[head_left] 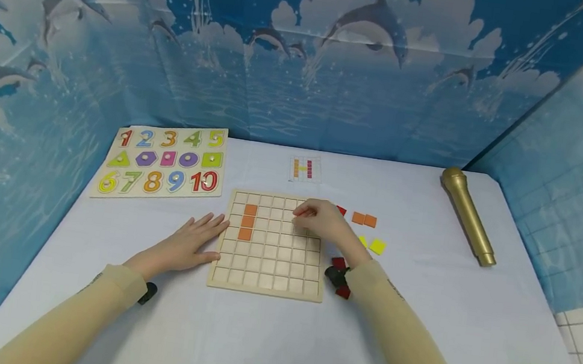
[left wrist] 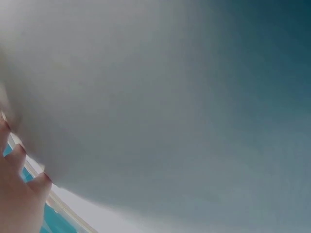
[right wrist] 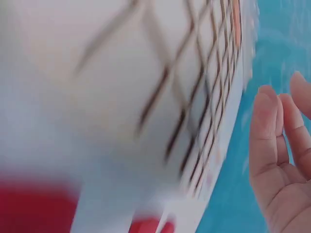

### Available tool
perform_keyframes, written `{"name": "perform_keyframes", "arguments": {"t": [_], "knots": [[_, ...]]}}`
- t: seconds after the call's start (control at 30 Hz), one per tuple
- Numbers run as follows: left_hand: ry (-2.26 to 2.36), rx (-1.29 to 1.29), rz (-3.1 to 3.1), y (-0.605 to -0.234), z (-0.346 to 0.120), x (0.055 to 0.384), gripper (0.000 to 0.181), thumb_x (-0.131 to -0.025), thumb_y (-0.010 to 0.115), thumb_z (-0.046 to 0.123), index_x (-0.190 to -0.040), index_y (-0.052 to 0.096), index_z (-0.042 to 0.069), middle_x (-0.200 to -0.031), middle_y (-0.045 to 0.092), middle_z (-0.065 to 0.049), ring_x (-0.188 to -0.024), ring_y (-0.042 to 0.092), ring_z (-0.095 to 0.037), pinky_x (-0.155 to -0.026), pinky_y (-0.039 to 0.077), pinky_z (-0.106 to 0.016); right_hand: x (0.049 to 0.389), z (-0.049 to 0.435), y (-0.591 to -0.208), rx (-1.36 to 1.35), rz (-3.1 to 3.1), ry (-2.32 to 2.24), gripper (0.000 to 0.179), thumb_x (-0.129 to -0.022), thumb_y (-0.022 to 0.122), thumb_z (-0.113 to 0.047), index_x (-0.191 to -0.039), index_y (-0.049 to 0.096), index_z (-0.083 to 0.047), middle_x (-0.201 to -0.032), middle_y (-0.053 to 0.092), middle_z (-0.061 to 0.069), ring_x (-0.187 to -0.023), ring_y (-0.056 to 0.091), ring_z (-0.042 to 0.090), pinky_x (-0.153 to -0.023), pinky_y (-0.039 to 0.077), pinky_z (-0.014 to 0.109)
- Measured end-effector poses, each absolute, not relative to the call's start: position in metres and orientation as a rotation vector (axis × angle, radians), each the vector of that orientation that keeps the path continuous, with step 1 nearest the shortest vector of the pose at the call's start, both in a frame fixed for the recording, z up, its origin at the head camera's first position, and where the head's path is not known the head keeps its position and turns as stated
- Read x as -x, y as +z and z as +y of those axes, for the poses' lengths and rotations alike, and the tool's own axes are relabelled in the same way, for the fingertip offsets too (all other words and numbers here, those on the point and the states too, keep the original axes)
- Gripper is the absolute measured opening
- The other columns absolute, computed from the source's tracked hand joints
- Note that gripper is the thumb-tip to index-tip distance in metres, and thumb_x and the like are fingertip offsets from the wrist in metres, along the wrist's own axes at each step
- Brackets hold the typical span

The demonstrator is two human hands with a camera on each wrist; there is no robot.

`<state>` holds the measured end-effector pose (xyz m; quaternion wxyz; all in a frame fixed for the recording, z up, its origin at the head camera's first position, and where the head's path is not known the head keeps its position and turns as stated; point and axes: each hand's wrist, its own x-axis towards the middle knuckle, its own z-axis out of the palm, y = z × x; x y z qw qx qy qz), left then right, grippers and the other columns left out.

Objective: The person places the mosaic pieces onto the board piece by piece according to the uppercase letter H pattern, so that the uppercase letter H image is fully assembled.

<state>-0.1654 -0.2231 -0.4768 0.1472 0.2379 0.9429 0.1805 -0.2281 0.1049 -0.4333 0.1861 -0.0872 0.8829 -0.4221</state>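
The left arm enters from the lower left of the frame, its beige sleeve slanting up toward the middle. At its end the left hand lies palm down on the white desk, fingers straight and spread wide, fingertips and thumb touching the left edge of the gridded board at the centre of the frame. In the left wrist view only part of this hand shows, at the lower left corner.

The right arm comes in from the lower right and reaches up and leftward, forearm over the desk, with a black wrist device beside the cuff. The right hand is bent over the board's upper right part, its fingers curled and drawn close together. A small reddish patch shows at their tips in the central view; I cannot tell whether they hold a tile. The right wrist view shows these fingers at the right edge, curved, with narrow gaps.

Three orange tiles sit in a vertical line in the board's upper left part. Right of the board lie loose orange tiles, yellow tiles and dark red tiles, some partly hidden by the right arm.
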Motion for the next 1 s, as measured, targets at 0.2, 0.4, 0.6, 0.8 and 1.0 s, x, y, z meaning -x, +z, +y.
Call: {"name": "perform_keyframes", "arguments": {"t": [0.2, 0.4, 0.6, 0.8, 1.0], "knots": [[0.516, -0.684, 2.703, -0.476, -0.226, 0.164, 0.076, -0.097, 0.061, 0.039, -0.157, 0.024, 0.013, -0.165, 0.019, -0.011, -0.152, 0.011, -0.038, -0.121, 0.007, -0.063, 0.235, 0.164, -0.432, 0.064, 2.53, -1.196, 0.029, -0.094, 0.065, -0.023, -0.117, 0.066, -0.006, -0.107, 0.066, 0.012, -0.093, 0.065, 0.026, -0.084, 0.054, 0.036], [0.512, -0.686, 2.711, -0.476, -0.226, 0.164, 0.076, -0.096, 0.061, 0.039, -0.157, 0.024, 0.013, -0.165, 0.019, -0.011, -0.153, 0.011, -0.037, -0.121, 0.007, -0.063, 0.24, 0.215, -0.434, -0.083, 2.558, -1.191, 0.037, -0.096, 0.062, -0.025, -0.125, 0.06, -0.003, -0.117, 0.063, 0.019, -0.1, 0.062, 0.032, -0.095, 0.052, 0.043], [0.52, -0.69, 2.708, -0.474, -0.224, 0.164, 0.075, -0.097, 0.061, 0.038, -0.157, 0.025, 0.012, -0.165, 0.02, -0.012, -0.152, 0.012, -0.038, -0.121, 0.008, -0.063, 0.239, 0.243, -0.435, -0.167, 2.536, -1.229, 0.043, -0.097, 0.062, -0.024, -0.133, 0.055, -0.001, -0.125, 0.059, 0.022, -0.109, 0.061, 0.035, -0.102, 0.05, 0.046], [0.529, -0.683, 2.704, -0.472, -0.222, 0.163, 0.075, -0.097, 0.062, 0.037, -0.157, 0.025, 0.012, -0.164, 0.02, -0.012, -0.152, 0.012, -0.038, -0.121, 0.008, -0.063, 0.242, 0.254, -0.435, -0.233, 2.506, -1.267, 0.045, -0.097, 0.062, -0.024, -0.135, 0.053, -0.001, -0.13, 0.056, 0.022, -0.113, 0.058, 0.035, -0.105, 0.048, 0.047], [0.536, -0.686, 2.707, -0.475, -0.222, 0.164, 0.075, -0.097, 0.062, 0.038, -0.157, 0.025, 0.012, -0.165, 0.02, -0.011, -0.152, 0.012, -0.038, -0.121, 0.008, -0.063, 0.248, 0.257, -0.439, -0.246, 2.516, -1.259, 0.044, -0.097, 0.062, -0.024, -0.134, 0.053, -0.001, -0.129, 0.056, 0.021, -0.109, 0.059, 0.032, -0.102, 0.05, 0.044]]}}
